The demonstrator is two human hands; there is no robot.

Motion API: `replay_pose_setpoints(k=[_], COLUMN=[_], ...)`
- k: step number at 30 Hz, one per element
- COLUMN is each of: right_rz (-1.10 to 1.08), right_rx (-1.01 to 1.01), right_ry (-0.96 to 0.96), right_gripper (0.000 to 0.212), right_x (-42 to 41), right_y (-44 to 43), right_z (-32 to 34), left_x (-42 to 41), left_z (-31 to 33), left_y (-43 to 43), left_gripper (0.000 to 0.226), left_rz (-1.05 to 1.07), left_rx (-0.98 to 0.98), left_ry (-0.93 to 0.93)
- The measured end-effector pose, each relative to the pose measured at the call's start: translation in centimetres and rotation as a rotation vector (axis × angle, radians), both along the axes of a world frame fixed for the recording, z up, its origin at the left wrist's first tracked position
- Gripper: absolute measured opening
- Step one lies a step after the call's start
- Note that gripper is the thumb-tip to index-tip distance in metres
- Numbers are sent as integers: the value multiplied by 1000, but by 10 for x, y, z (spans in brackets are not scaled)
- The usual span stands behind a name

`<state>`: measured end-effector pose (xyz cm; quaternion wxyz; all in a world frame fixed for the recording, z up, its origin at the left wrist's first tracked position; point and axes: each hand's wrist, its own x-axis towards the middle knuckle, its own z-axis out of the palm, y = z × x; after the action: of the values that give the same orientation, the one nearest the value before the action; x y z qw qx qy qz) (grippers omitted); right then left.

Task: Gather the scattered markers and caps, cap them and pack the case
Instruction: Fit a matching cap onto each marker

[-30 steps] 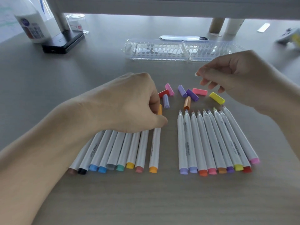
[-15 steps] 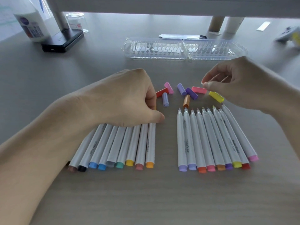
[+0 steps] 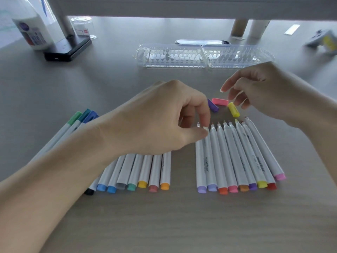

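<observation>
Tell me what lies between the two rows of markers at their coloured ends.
Only bare table between the orange-ended marker and the lilac-ended marker, in the head view.

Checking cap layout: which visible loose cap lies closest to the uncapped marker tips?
The yellow cap: its near end almost reaches the tips of the markers, while the pink cap and purple cap lie farther back.

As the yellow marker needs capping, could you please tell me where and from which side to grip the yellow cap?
Probably pinch the yellow cap across its long sides at mid-length, coming from above with the right hand hovering over it. It lies flat on the table; the pink cap crowds its far end and the marker tips its near end, leaving the sides free.
</observation>
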<state>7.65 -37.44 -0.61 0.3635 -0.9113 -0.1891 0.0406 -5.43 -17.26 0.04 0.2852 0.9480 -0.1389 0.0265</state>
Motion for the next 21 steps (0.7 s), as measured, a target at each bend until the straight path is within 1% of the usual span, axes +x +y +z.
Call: replay_pose_setpoints(k=[4,10,13,21], right_rz=[28,43,47,54], right_rx=[-22,-29,-27,-28], right_ry=[-31,-48,-47,-39], right_gripper=[34,33,33,32], right_x=[-4,-7,-8,-7], right_y=[2,4,5,5], right_z=[0,1,1,1], left_x=[0,0,1,2], left_z=[-1,0,2,3], left_y=[2,4,7,7], left_gripper=[6,2,6,5], left_rz=[-47,-52,-63,-73], left_rx=[17,30,24,32], left_ry=[31,88,109,107])
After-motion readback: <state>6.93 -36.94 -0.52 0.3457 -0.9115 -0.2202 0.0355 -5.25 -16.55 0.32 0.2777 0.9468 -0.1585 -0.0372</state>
